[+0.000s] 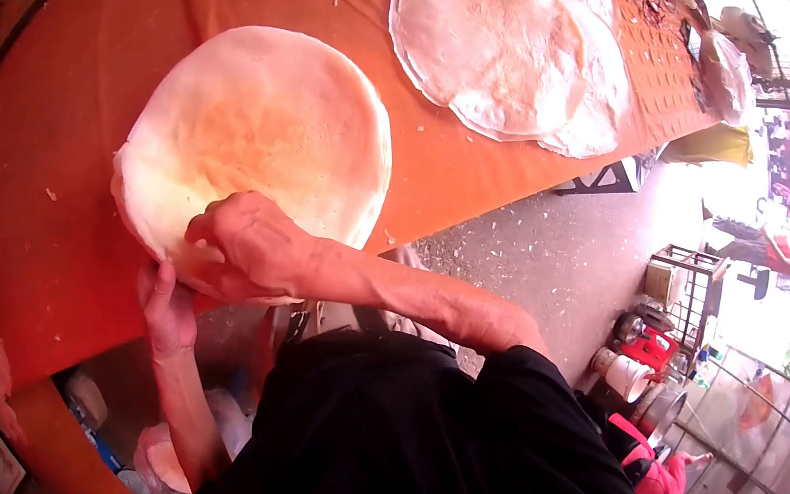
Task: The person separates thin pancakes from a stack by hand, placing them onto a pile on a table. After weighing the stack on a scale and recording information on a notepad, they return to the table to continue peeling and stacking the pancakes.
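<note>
A stack of thin round flatbreads (275, 129) lies on the orange-covered table in front of me, near its edge. My right hand (254, 245) is curled closed over the near rim of the stack, its fingers bent against the top sheet. What sits between those fingertips is mostly hidden by the hand. Beside it, lower and to the left, my left hand (167, 311) reaches up at the table's edge, thumb stretched out and touching the rim. Its fingers are apart from the thumb and partly hidden.
Further along the orange table (44, 228) lies a second pile of flatbreads (503, 50). Plastic bags (727, 76) sit at the far end. A metal rack (687, 288), a white bucket (622, 373) and a person in pink (660, 481) are to the right. Another person (769, 247) stands outside.
</note>
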Demonstrator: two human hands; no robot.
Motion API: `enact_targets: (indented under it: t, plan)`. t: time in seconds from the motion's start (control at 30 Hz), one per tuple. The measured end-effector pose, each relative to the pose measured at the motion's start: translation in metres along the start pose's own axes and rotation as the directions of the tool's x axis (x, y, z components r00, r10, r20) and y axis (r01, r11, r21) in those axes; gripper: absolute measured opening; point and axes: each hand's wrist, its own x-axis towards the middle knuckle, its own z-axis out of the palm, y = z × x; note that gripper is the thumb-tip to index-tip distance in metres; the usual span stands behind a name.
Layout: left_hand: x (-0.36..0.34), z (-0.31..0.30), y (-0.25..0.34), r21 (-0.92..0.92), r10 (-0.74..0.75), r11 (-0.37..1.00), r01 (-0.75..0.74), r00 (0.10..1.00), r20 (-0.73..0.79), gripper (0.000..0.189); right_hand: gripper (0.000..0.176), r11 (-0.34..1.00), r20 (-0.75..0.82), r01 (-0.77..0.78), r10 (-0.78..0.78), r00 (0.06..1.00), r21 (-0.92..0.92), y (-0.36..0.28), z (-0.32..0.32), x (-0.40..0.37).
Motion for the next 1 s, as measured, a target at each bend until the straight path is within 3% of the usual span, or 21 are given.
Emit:
enact_targets:
  t: [0.07,0.17,0.2,0.3,0.33,0.43,0.47,0.5,0.53,0.57,0.6,0.63,0.7,0.77,0.87,0.9,0.97,1.0]
  plan:
    - [0.001,-0.008,-0.009,-0.074,-0.004,0.997,0.007,0.999,0.047,0.057,0.031,0.968,-0.015,-0.084,0.09,0.996,0.236,0.013,-0.003,-0.001]
    - [-0.001,-0.004,-0.008,-0.012,-0.128,0.992,0.128,0.992,-0.011,0.057,0.016,0.984,-0.185,-0.03,-0.003,0.983,-0.177,0.032,0.032,0.004]
    - [-0.001,-0.005,-0.015,0.048,-0.109,0.992,0.116,0.985,-0.136,0.055,0.007,0.971,-0.193,-0.064,0.019,0.981,-0.229,0.033,0.044,0.005]
    - [-0.006,-0.005,-0.015,-0.215,-0.157,0.97,0.115,0.969,-0.19,0.053,0.005,0.997,-0.261,0.045,-0.058,0.964,-0.056,0.044,0.06,0.009]
    - [-0.008,-0.001,-0.016,-0.236,-0.13,0.968,0.084,0.974,-0.186,0.05,0.009,0.987,-0.267,0.141,-0.158,0.951,-0.082,0.045,0.058,0.011]
    - [-0.008,-0.05,-0.033,-0.209,-0.265,0.949,0.234,0.955,-0.134,0.051,0.011,0.778,-0.308,0.351,-0.555,0.772,-0.521,0.052,0.061,0.022]
    - [-0.008,-0.055,-0.041,-0.156,-0.245,0.964,0.216,0.95,-0.196,0.052,0.008,0.94,-0.293,0.281,-0.218,0.931,0.193,0.048,0.04,0.02]
    - [-0.003,-0.05,-0.044,-0.103,-0.218,0.975,0.197,0.943,-0.253,0.054,0.004,0.995,-0.411,0.101,-0.088,0.907,0.008,0.033,0.015,0.02]
    - [-0.001,-0.046,-0.046,-0.05,-0.189,0.982,0.182,0.933,-0.307,0.056,0.006,0.992,-0.467,0.086,-0.032,0.884,0.096,0.032,-0.017,0.018]
    - [-0.003,-0.045,-0.047,-0.075,-0.18,0.984,0.165,0.936,-0.302,0.056,0.012,0.951,-0.403,-0.102,0.218,0.889,0.291,0.019,-0.059,0.006]
    - [-0.005,-0.043,-0.048,-0.102,-0.171,0.984,0.147,0.94,-0.294,0.057,0.019,0.914,-0.386,-0.099,0.263,0.884,0.394,0.038,-0.092,-0.006]
    - [-0.005,-0.041,-0.05,-0.13,-0.165,0.983,0.133,0.945,-0.283,0.058,0.021,0.743,-0.339,-0.218,0.519,0.784,0.633,0.016,-0.136,-0.031]
    - [-0.005,-0.049,-0.055,-0.152,-0.18,0.978,0.144,0.949,-0.26,0.058,0.021,0.778,-0.552,-0.111,0.531,0.643,0.619,0.042,-0.19,-0.085]
    - [-0.005,-0.054,-0.057,-0.166,-0.199,0.973,0.159,0.945,-0.259,0.058,0.018,0.819,-0.719,-0.186,0.568,0.401,0.543,0.068,-0.227,-0.141]
    - [-0.005,-0.054,-0.055,-0.178,-0.242,0.964,0.199,0.933,-0.266,0.059,0.013,0.816,-0.813,-0.211,0.568,0.127,0.538,0.13,-0.263,-0.224]
    - [-0.005,-0.053,-0.053,-0.182,-0.254,0.96,0.211,0.931,-0.263,0.059,0.017,0.811,-0.823,-0.281,0.558,0.105,0.513,0.167,-0.275,-0.257]
    - [-0.007,-0.05,-0.046,-0.198,-0.263,0.956,0.215,0.929,-0.259,0.06,0.024,0.666,-0.801,-0.557,0.599,0.003,0.496,0.19,-0.287,-0.294]
    - [-0.008,-0.048,-0.041,-0.211,-0.259,0.955,0.207,0.93,-0.26,0.061,0.027,0.656,-0.868,-0.635,0.494,-0.046,0.408,0.195,-0.286,-0.301]
